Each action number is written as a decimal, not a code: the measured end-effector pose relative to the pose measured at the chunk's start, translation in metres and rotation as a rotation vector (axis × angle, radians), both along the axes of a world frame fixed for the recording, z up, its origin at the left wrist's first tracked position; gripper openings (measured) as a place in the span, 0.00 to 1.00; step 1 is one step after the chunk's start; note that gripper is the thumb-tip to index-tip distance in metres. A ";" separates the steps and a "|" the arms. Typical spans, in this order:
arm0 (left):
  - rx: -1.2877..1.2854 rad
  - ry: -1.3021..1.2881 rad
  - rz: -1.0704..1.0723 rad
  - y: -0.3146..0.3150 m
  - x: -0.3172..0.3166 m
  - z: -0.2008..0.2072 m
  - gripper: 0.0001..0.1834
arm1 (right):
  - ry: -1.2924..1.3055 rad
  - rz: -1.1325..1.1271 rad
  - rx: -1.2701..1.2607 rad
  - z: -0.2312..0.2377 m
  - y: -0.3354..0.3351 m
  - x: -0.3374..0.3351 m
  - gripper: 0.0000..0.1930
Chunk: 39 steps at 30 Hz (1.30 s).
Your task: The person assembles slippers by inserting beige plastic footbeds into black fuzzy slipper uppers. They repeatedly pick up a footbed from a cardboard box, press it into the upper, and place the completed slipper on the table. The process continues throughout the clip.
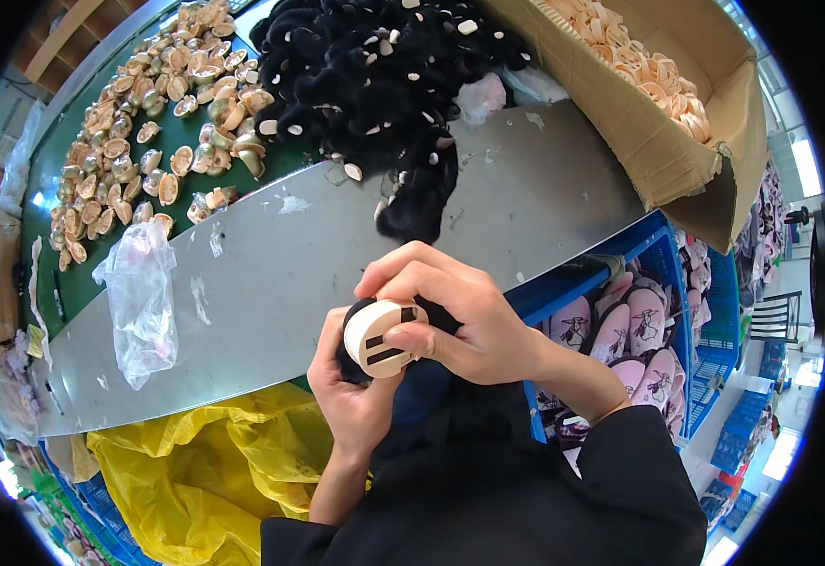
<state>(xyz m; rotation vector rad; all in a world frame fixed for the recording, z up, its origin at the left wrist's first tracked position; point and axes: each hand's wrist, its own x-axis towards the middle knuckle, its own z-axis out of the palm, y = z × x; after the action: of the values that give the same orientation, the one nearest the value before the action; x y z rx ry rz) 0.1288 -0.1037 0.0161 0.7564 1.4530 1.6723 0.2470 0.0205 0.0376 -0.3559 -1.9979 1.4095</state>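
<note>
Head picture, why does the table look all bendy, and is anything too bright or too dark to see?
Head view: the fisheye lens bows the table's edges and leaves the corners black; head view: a light at the right rim glares white; head view: the black pile swallows its own folds, but the cream piece looks fairly clear.

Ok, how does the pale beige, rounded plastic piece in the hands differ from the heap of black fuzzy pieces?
The pale beige plastic piece looks hard and smooth; the black fuzzy heap looks soft. The piece is single and small; the heap, far larger. The left hand and right hand grip the piece; the heap lies partly on the grey metal table. Both mix dark and pale: the piece's black bars, the heap's whitish bits.
</note>
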 end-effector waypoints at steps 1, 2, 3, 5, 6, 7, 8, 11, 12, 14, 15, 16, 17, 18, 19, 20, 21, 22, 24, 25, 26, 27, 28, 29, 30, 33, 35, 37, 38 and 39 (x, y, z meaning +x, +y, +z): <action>0.000 0.071 -0.008 0.001 -0.002 -0.002 0.18 | -0.012 -0.012 0.010 -0.002 0.000 0.001 0.12; 0.000 0.143 -0.017 0.002 -0.005 -0.004 0.18 | -0.023 -0.024 0.020 -0.003 0.000 0.003 0.14; 0.000 0.214 -0.026 0.003 -0.007 -0.006 0.17 | -0.035 -0.035 0.030 -0.005 0.001 0.004 0.16; 0.005 0.390 -0.038 0.006 -0.009 -0.005 0.16 | -0.036 -0.062 0.040 -0.010 0.002 0.006 0.16; 0.000 0.480 -0.054 0.006 -0.011 -0.003 0.16 | -0.027 -0.077 0.028 -0.011 0.001 0.006 0.16; -0.004 0.569 -0.071 0.006 -0.012 -0.002 0.16 | -0.018 -0.093 0.016 -0.012 0.000 0.005 0.16; -0.020 0.591 -0.069 0.004 -0.011 -0.001 0.16 | -0.010 -0.100 0.052 -0.012 -0.001 0.004 0.18; -0.039 0.541 -0.028 -0.002 -0.009 -0.004 0.24 | 0.010 -0.120 0.165 -0.009 0.003 -0.006 0.22; -0.047 0.520 0.011 -0.001 -0.005 -0.004 0.26 | 0.069 -0.192 0.239 -0.008 0.004 -0.014 0.22; -0.063 0.483 0.094 0.002 0.002 0.000 0.30 | 0.090 -0.190 0.352 -0.004 0.008 -0.020 0.21; -0.043 0.487 0.109 0.001 0.003 0.000 0.31 | 0.103 -0.187 0.409 -0.001 0.009 -0.024 0.22; -0.022 0.493 0.126 -0.002 0.002 -0.002 0.33 | 0.132 -0.210 0.415 0.003 0.006 -0.031 0.21; -0.001 0.499 0.144 -0.004 0.001 -0.002 0.34 | 0.146 -0.194 0.374 0.005 0.005 -0.034 0.21; 0.021 0.475 0.171 -0.006 0.000 -0.002 0.32 | 0.161 -0.177 0.333 0.007 0.004 -0.036 0.22; 0.015 0.457 0.162 -0.009 -0.001 -0.003 0.31 | 0.173 -0.163 0.289 0.007 0.004 -0.037 0.22; 0.009 0.439 0.152 -0.012 -0.001 -0.002 0.30 | 0.191 -0.147 0.250 0.005 0.003 -0.038 0.22; 0.003 0.421 0.142 -0.014 -0.001 -0.002 0.30 | 0.209 -0.131 0.210 0.002 0.002 -0.038 0.23; 0.017 0.436 0.133 -0.014 -0.001 -0.001 0.28 | 0.227 -0.116 0.172 0.000 0.001 -0.038 0.23; 0.046 0.468 0.112 -0.013 0.001 0.000 0.24 | 0.265 -0.116 0.058 -0.007 -0.002 -0.040 0.26; 0.014 0.452 0.120 -0.012 0.002 0.000 0.22 | 0.283 -0.116 0.002 -0.009 -0.003 -0.041 0.27; -0.018 0.436 0.128 -0.012 0.003 0.001 0.20 | 0.269 -0.097 -0.105 -0.011 -0.005 -0.040 0.28; -0.051 0.420 0.135 -0.011 0.005 0.001 0.18 | 0.255 -0.079 -0.213 -0.012 -0.006 -0.039 0.30; -0.040 0.400 0.148 -0.010 0.006 0.001 0.17 | 0.239 -0.061 -0.319 -0.014 -0.007 -0.038 0.32; -0.029 0.381 0.162 -0.008 0.007 0.001 0.17 | 0.249 -0.080 -0.360 -0.016 -0.008 -0.037 0.33; -0.019 0.361 0.175 -0.005 0.008 0.002 0.17 | 0.258 -0.098 -0.400 -0.018 -0.008 -0.037 0.33; 0.058 0.246 0.299 0.012 0.010 -0.002 0.16 | 0.160 -0.107 -0.282 -0.029 -0.003 -0.028 0.29; 0.043 0.097 0.258 0.010 0.005 -0.006 0.14 | 0.063 -0.220 -0.040 -0.027 -0.003 -0.025 0.29; -0.048 -0.046 0.149 -0.003 -0.003 -0.009 0.12 | 0.043 -0.228 0.041 -0.036 -0.003 -0.019 0.27; -0.010 -0.102 0.086 -0.005 -0.003 -0.011 0.10 | 0.059 -0.249 0.091 -0.038 -0.003 -0.018 0.26; -0.010 -0.177 0.068 -0.005 -0.004 -0.012 0.10 | 0.075 -0.270 0.141 -0.040 -0.003 -0.016 0.26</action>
<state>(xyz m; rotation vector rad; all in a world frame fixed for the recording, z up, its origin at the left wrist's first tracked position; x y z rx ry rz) 0.1250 -0.1085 0.0037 0.5441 1.3753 1.7351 0.2307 0.0174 -0.0020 -0.4822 -1.8951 1.0934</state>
